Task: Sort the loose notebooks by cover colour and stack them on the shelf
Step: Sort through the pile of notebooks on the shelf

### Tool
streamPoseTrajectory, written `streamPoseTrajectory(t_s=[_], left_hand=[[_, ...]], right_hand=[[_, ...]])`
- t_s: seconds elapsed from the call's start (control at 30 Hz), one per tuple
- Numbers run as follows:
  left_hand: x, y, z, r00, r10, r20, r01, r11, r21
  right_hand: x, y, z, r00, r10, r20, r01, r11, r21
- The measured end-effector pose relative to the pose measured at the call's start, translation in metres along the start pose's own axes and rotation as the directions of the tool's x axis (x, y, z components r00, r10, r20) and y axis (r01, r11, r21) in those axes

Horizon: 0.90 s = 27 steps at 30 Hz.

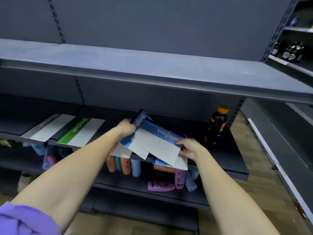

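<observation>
Step in hand: squaring the blue notebooks (152, 141) into one pile on the middle shelf (225, 160), centre of the frame. This is a judgement from the fanned state of the pile.
Left hand (126, 128): fingers curled round the far corner of a blue notebook that tilts up off the pile, just left of centre.
Right hand (188, 147): thumb on top and fingers beneath the near right edge of the uppermost blue notebook; a pinch grip.
Pile condition: several blue covers overlap at different angles; the lower ones overhang the shelf's front lip, lower centre.
Sorted so far: a green notebook (81, 132) and a grey notebook (49, 127) lie flat and apart, left of centre on the same shelf level, both overhanging the front.
Hidden item: a red or pink cover edge (113, 148) shows under the blue pile at its left; what it is cannot be told.
Procedure: lower the tilted notebook flat, align spines to one side, then push the whole pile back from the lip with both palms.
Caution: the dark bottle (216, 126) stands right of the pile; keep the right elbow in. Overhanging covers may slide onto the lower shelf.
Check: remove any non-blue cover before squaring.
</observation>
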<state>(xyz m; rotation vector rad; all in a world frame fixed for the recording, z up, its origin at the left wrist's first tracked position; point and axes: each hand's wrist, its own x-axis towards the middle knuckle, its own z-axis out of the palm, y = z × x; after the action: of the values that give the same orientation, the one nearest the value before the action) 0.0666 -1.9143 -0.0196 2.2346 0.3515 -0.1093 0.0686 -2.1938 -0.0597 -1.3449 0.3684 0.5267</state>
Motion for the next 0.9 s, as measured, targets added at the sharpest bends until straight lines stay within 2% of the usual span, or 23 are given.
streamPoseTrajectory(t_s=[0.1, 0.2, 0.4, 0.63, 0.77, 0.9], left_hand=[[-0.011, 0.006, 0.005, 1.000, -0.010, -0.019, 0.010, 1.000, -0.002], [-0.018, 0.008, 0.011, 0.999, -0.028, -0.029, 0.028, 1.000, 0.001], [-0.026, 0.008, 0.018, 0.998, -0.019, -0.056, 0.019, 1.000, -0.005], [-0.034, 0.016, 0.022, 0.997, 0.002, -0.083, 0.000, 1.000, 0.025], [-0.037, 0.014, 0.023, 0.996, 0.019, -0.083, -0.009, 0.993, 0.120], [-0.042, 0.010, 0.027, 0.995, 0.038, -0.097, -0.010, 0.959, 0.284]], right_hand=[[0.001, 0.002, -0.003, 0.996, 0.079, 0.038, -0.068, 0.970, -0.234], [-0.001, 0.000, -0.008, 0.998, 0.062, 0.033, -0.047, 0.938, -0.343], [-0.003, 0.001, -0.025, 0.998, 0.066, 0.008, -0.058, 0.925, -0.376], [-0.005, 0.002, -0.044, 0.996, 0.093, 0.005, -0.090, 0.979, -0.181], [-0.009, 0.002, -0.050, 0.984, 0.170, -0.055, -0.179, 0.929, -0.325], [-0.007, 0.003, -0.047, 0.995, 0.071, -0.073, -0.098, 0.864, -0.493]])
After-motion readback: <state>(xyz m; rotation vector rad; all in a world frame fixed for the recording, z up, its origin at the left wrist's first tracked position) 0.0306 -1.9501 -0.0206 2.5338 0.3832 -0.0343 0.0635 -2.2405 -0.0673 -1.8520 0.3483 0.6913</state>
